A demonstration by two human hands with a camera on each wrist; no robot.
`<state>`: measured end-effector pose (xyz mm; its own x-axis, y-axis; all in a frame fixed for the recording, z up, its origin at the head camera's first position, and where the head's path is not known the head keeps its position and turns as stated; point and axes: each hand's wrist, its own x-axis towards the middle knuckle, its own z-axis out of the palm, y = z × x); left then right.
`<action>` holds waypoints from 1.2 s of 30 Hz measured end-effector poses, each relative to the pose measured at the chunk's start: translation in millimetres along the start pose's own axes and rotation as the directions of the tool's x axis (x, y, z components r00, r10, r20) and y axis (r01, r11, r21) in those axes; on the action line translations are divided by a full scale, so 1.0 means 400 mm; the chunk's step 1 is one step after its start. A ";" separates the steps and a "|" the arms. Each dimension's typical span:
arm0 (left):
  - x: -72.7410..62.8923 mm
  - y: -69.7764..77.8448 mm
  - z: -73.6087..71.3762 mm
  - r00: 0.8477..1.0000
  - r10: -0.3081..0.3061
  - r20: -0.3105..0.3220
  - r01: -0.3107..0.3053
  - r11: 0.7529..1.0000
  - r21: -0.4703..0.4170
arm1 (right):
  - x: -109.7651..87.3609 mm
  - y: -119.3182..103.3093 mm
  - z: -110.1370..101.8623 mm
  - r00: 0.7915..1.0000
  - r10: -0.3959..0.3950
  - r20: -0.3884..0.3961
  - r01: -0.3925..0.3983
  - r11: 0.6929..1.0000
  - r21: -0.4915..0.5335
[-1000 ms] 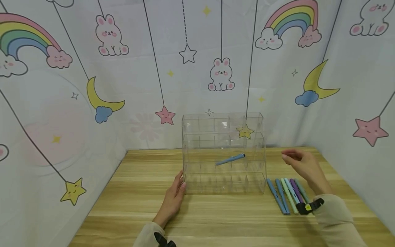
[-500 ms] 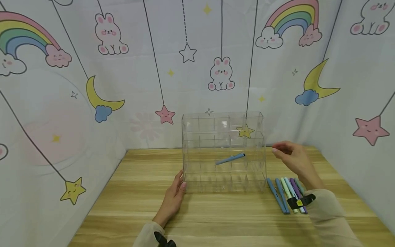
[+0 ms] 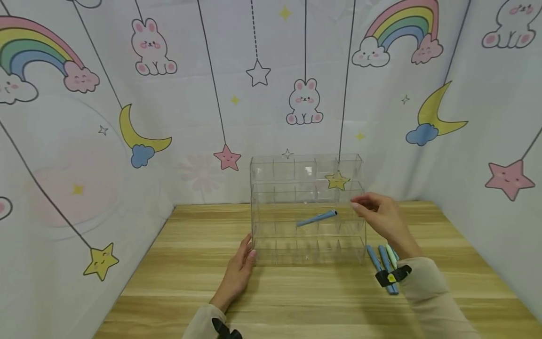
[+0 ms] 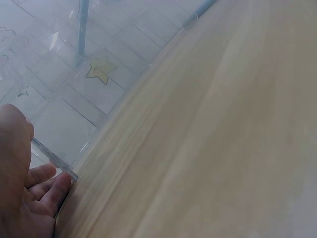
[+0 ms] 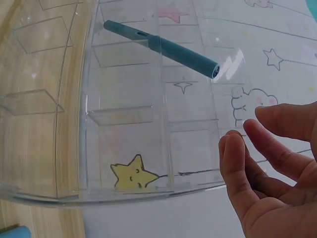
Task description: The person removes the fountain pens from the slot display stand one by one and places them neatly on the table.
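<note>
A clear acrylic organizer (image 3: 264, 214) with rows of small compartments stands upright on the table. One blue pen (image 3: 315, 218) leans at a slant inside it; in the right wrist view this pen (image 5: 181, 55) has one end tilted up. My left hand (image 3: 235, 273) grips the organizer's lower left edge, thumb at the front and fingers round the side panel (image 4: 52, 156). Beside the organizer's right edge, my right hand (image 3: 383, 219) is raised with loosely curved fingers and nothing between them. Under my right wrist lie two blue pens (image 3: 373, 258) and a light green pen (image 3: 391, 255), partly hidden.
The wooden table (image 3: 305, 301) meets a white curtain (image 3: 190, 117) printed with rainbows, bunnies, moons and stars at the back and sides. Black camera straps (image 3: 393, 276) sit on both wrists. A blue pen end (image 5: 15, 233) shows low in the right wrist view.
My right hand has moved left, from beyond the pens to the organizer's right edge, its forearm covering more of the pens. The left hand and organizer have stayed put.
</note>
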<state>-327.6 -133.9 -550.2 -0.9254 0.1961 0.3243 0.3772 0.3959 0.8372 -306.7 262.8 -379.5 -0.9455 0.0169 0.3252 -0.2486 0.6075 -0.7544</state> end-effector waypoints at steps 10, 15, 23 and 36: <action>0.000 0.001 0.002 1.000 0.021 -0.005 -0.021 1.000 0.008 | 0.016 -0.012 0.043 1.000 0.002 0.030 -0.004 0.999 0.050; -0.002 0.005 0.000 1.000 0.009 0.006 -0.009 1.000 0.012 | 0.017 -0.011 0.059 0.999 0.003 0.053 -0.005 0.999 0.041; -0.002 0.007 -0.003 1.000 -0.005 0.010 0.005 1.000 0.026 | 0.022 -0.013 0.075 0.997 -0.025 0.074 0.023 0.999 0.026; -0.002 0.006 -0.003 1.000 -0.012 0.007 0.012 1.000 0.016 | 0.021 -0.009 0.095 0.989 -0.066 0.129 0.063 0.998 0.027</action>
<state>-326.0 -134.3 -547.9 -0.9295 0.1974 0.3115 0.3671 0.4126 0.8337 -321.8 230.6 -395.8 -0.9462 -0.1263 0.2980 -0.3135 0.5858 -0.7474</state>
